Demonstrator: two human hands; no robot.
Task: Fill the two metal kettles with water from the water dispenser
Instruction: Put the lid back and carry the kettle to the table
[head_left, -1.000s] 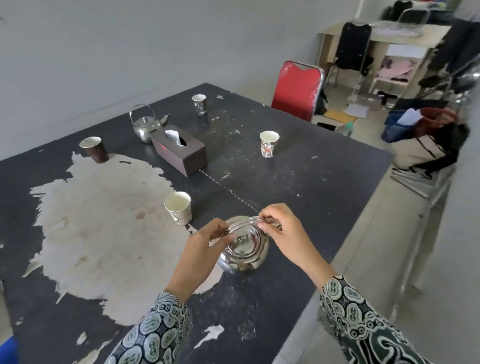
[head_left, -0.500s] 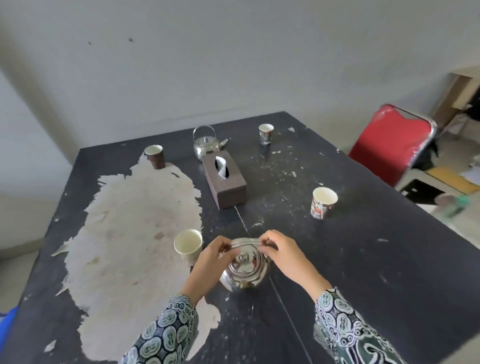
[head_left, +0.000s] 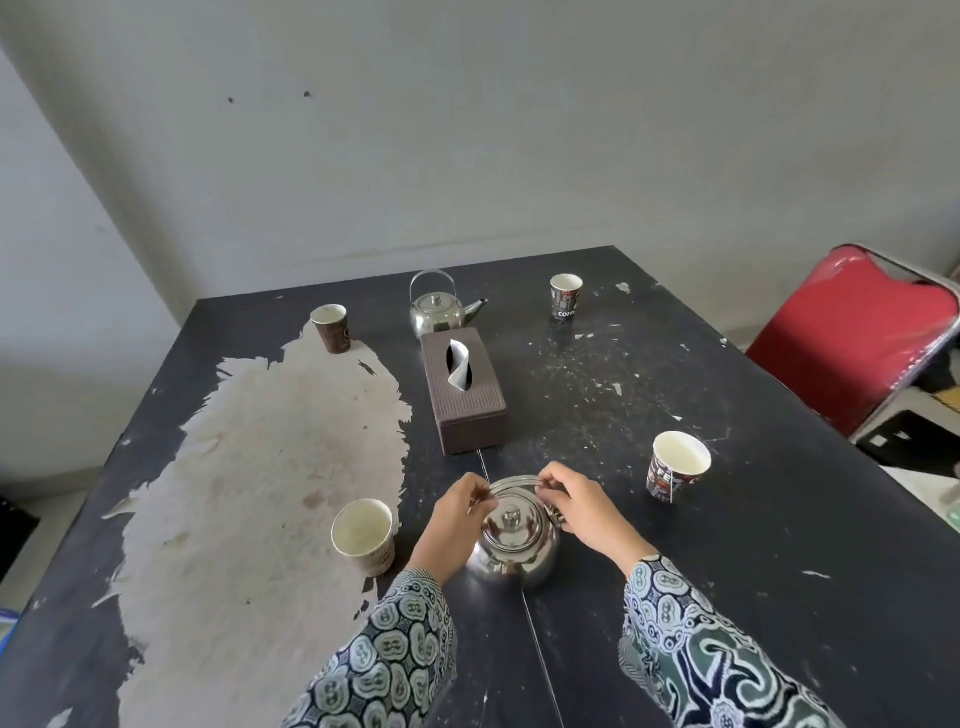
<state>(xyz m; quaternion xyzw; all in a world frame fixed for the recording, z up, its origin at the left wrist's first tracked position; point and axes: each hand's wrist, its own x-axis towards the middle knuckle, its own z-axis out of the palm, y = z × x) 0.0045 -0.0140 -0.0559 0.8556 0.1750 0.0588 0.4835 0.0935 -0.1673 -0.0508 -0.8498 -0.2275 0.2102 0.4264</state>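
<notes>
Surroundings: tissue box (head_left: 464, 391) mid-frame on the table (head_left: 779, 519), between the two kettles; red chair (head_left: 852, 338) at right edge.
Counts: two kettles, four paper cups.
Kettles: near kettle (head_left: 514, 540) lower centre; far kettle (head_left: 439, 312) behind the box.
Hands: left hand (head_left: 457, 519) and right hand (head_left: 582, 512) each pinch the near kettle's handle.

Both hands (head_left: 457, 512) (head_left: 582, 512) apparently on the near kettle's (head_left: 514, 545) folded handle (head_left: 514, 484)

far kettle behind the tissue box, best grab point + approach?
Take the far kettle by its wire bail handle, which stands upright above the lid. Come from straight above: the tissue box blocks the near side and the spout juts right, so the top of the arch is the free part.
</notes>
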